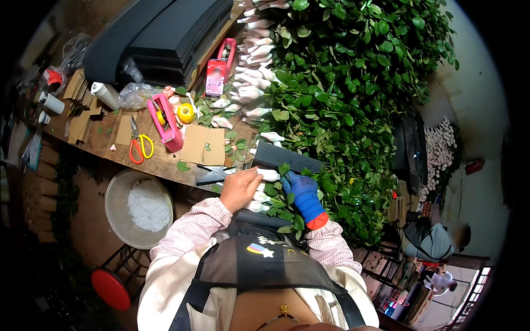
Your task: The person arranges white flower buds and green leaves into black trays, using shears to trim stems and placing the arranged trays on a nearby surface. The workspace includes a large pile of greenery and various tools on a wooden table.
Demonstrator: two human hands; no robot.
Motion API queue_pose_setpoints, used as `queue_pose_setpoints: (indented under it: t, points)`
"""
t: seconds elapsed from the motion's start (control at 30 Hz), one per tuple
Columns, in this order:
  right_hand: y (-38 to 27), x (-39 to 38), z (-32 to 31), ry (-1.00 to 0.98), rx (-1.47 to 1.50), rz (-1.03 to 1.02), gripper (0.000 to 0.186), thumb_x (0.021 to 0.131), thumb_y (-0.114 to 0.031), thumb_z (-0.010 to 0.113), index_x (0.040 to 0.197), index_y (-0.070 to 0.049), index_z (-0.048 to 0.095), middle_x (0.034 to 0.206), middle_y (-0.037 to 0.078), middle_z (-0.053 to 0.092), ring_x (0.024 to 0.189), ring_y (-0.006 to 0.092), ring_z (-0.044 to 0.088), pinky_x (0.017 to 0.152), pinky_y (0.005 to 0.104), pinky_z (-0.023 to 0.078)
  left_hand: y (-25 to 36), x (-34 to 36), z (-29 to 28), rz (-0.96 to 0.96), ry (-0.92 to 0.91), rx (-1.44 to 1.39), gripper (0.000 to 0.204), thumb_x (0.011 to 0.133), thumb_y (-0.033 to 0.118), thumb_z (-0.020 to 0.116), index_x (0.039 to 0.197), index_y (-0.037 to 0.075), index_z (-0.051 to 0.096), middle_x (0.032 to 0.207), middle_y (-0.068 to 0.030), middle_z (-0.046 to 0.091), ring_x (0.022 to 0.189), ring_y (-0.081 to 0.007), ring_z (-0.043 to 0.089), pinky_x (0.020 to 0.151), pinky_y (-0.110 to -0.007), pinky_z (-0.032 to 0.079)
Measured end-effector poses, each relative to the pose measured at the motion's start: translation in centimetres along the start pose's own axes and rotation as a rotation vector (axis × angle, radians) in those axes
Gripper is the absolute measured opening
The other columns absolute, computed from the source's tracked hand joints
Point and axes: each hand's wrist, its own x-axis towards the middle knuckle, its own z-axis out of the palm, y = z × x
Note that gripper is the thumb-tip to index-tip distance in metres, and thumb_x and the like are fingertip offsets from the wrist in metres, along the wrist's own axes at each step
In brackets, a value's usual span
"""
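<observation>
My bare left hand (237, 187) pinches at a white sleeved rose head (268, 175). My right hand (302, 196), in a blue glove, is closed round that rose's leafy stem just right of the head. More white rose heads (256, 206) lie below it, over a dark ridged strip (259, 220). A second ridged grey strip (287, 158) lies above my hands. Metal shears (210, 175) lie left of my left hand, their handles hidden. Cardboard pieces (201, 146) are at the bench's edge, near orange-and-yellow scissors (142, 148).
A leafy heap of roses (348, 66) fills the right of the bench (94, 132). Pink tape dispensers (165, 123) and dark stacked sheets (154, 44) are at the back. A tub (138, 209) and red stool (110, 289) stand lower left. Two people (428, 243) are at the right.
</observation>
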Motion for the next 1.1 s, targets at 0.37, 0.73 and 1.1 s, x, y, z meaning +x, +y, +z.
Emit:
queue_pose_setpoints:
  t: [0.37, 0.73, 1.1]
  points:
    - [-0.5, 0.0, -0.8, -0.093, 0.012, 0.030, 0.038, 0.093, -0.048, 0.066, 0.112, -0.016, 0.067, 0.086, 0.016, 0.075, 0.080, 0.0369, 0.073, 0.072, 0.0501, 0.056, -6.4, -1.1, -0.1, -0.565, -0.254, -0.137, 0.038, 0.092, 0.037, 0.079, 0.091, 0.001, 0.066, 0.086, -0.0112, 0.068, 0.076, -0.0166, 0.061, 0.072, -0.035, 0.050]
    - [-0.8, 0.1, 1.4, -0.022, -0.044, 0.082, 0.039, 0.092, -0.048, 0.068, 0.113, -0.015, 0.067, 0.087, 0.013, 0.076, 0.081, 0.0359, 0.074, 0.073, 0.0499, 0.056, -3.8, -2.7, 0.5, -0.519, 0.109, -0.381, 0.027, 0.097, 0.022, 0.072, 0.082, 0.001, 0.065, 0.068, -0.0009, 0.059, 0.068, -0.0089, 0.052, 0.061, -0.030, 0.044]
    - [-1.9, 0.1, -0.3, -0.176, -0.001, 0.104, 0.061, 0.084, -0.052, 0.078, 0.127, -0.013, 0.060, 0.103, 0.018, 0.076, 0.091, 0.0395, 0.073, 0.078, 0.0516, 0.056, -1.8, -0.5, -2.8, -0.161, -0.456, 0.231, 0.033, 0.096, 0.039, 0.072, 0.098, 0.006, 0.064, 0.080, -0.0162, 0.067, 0.078, -0.0368, 0.069, 0.068, -0.046, 0.051]
